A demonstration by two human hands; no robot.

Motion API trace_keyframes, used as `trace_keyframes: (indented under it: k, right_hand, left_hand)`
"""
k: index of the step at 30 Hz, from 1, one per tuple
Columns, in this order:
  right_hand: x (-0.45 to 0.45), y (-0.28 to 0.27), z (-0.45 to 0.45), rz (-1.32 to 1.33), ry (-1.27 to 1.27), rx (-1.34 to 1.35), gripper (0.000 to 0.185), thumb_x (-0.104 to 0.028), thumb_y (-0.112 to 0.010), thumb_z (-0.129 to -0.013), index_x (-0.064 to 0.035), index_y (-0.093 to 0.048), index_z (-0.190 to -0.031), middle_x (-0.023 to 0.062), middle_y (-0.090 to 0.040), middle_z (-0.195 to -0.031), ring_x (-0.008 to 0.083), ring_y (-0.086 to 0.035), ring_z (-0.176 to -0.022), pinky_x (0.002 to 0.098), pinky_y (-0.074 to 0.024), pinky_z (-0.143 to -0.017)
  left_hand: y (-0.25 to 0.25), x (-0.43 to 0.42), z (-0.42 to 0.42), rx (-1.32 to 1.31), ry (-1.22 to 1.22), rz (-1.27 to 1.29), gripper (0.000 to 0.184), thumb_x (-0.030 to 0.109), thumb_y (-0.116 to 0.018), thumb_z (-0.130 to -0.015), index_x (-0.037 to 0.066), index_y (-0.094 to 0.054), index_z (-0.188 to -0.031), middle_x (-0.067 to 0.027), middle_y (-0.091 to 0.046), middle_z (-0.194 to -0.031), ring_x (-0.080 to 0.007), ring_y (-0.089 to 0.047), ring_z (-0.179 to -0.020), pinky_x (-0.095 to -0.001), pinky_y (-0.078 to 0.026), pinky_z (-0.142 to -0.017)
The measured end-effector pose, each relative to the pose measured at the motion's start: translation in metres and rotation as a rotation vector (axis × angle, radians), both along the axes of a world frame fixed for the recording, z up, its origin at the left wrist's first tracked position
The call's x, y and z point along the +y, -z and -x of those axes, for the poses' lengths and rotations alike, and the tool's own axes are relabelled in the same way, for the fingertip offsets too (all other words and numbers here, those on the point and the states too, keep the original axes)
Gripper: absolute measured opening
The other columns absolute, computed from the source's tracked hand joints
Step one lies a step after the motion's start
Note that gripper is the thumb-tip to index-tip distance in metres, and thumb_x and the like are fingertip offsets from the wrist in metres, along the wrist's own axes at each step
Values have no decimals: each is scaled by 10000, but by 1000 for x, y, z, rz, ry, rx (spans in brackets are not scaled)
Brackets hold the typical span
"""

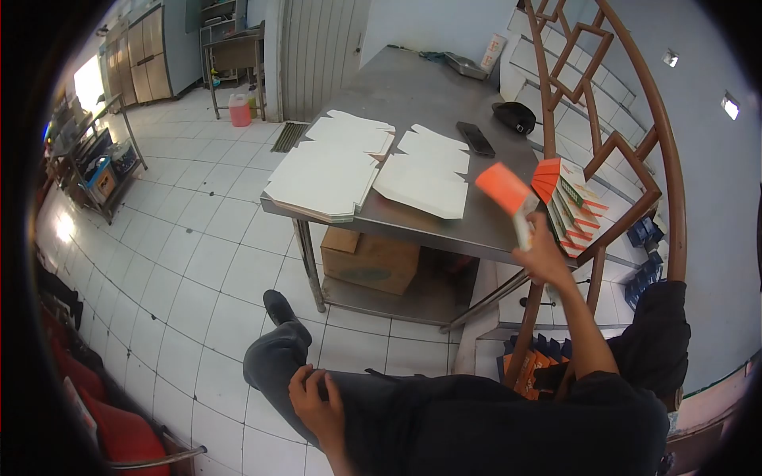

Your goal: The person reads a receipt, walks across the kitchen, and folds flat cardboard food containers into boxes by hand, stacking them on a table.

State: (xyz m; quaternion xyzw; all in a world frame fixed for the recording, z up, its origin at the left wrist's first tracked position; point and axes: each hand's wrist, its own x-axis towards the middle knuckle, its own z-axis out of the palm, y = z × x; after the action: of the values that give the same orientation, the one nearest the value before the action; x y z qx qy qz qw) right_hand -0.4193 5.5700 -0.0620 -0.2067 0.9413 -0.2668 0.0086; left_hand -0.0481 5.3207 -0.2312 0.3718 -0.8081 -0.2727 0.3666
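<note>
My right hand (541, 252) is closed on an orange and white folded carton (506, 190), held over the right front edge of the metal table (413, 87). Just right of it, a stack of orange, white and green cartons (567, 202) leans by the brown railing. Flat white cardboard sheets lie on the table in two piles, a thicker left pile (321, 170) and a right pile (426, 174). My left hand (317, 401) rests on my leg, away from the table, its fingers apart and nothing in it.
A phone (475, 139) and a black cap (514, 117) lie toward the table's right side. Beneath the table is a cardboard box (373, 262). The brown railing (667, 143) rises beside white stairs. Red chairs (119, 420) stand at lower left.
</note>
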Motion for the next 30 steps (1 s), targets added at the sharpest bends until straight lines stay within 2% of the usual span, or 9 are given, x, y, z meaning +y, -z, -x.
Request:
trace_keyframes:
  k: [1,3,9,12,15,22,24,27,30]
  right_hand:
    - [2,-13,8,255,-17,-133,810,-262,-759,-746,0,-346,-1391,238,-499,-1301,357,-562,-1176,471,-462,-995]
    - [4,-40,24,315,-73,192,751,-262,-727,-768,-7,-373,-1380,217,-544,-1203,317,-614,-1036,394,-488,-942]
    - [11,-132,145,16,312,1060,811,-319,-766,-741,-7,-432,-1410,298,-532,-1316,395,-549,-1222,436,-439,-1016]
    - [42,-147,174,-246,300,319,784,-339,-773,-736,0,-474,-1376,259,-599,-1201,346,-586,-1146,407,-447,-988]
    - [84,-122,216,-468,192,-26,773,-396,-776,-731,2,-510,-1338,209,-634,-1131,286,-600,-1086,357,-457,-944]
    - [111,-78,190,-279,128,-163,908,-595,-796,-696,-17,-454,-1306,183,-611,-1095,221,-598,-977,339,-498,-836]
    - [92,-61,150,-359,225,-274,995,-667,-731,-730,-37,-378,-1414,264,-547,-1263,295,-586,-1167,425,-482,-966]
    - [84,30,119,-459,461,-47,1067,-747,-609,-786,-80,-255,-1540,351,-354,-1483,410,-411,-1409,542,-370,-1110]
    - [78,19,97,-425,392,-66,1054,-780,-490,-841,-118,-175,-1599,346,-147,-1604,479,-220,-1497,615,-251,-1167]
  left_hand:
    - [0,1,-1,6,-3,0,119,79,-714,-859,37,-694,-969,-120,-629,-1168,-319,-619,-1084,-428,-474,-922]
    - [0,1,-3,8,-4,4,120,77,-712,-859,36,-693,-971,-122,-629,-1166,-321,-619,-1086,-429,-473,-922]
    - [2,1,-3,29,1,-11,121,65,-705,-859,34,-689,-975,-128,-632,-1158,-327,-621,-1087,-432,-480,-926]
    - [1,1,-4,51,-7,-20,120,64,-702,-859,34,-689,-975,-129,-632,-1158,-328,-623,-1084,-434,-486,-926]
    - [2,0,-3,45,-11,-6,123,66,-705,-856,36,-690,-974,-129,-633,-1155,-327,-624,-1079,-434,-488,-925]
    - [0,-1,-1,-12,4,11,127,77,-713,-852,43,-691,-973,-118,-638,-1146,-315,-627,-1066,-424,-476,-922]
    - [1,-1,0,-21,3,20,128,80,-713,-854,45,-690,-976,-115,-639,-1144,-311,-628,-1064,-424,-474,-918]
    - [2,-1,4,-33,-9,39,132,84,-714,-856,46,-687,-979,-112,-641,-1144,-307,-629,-1060,-425,-472,-908]
    - [2,-2,4,-52,-17,65,133,87,-716,-855,47,-686,-979,-111,-644,-1146,-307,-630,-1054,-424,-472,-901]
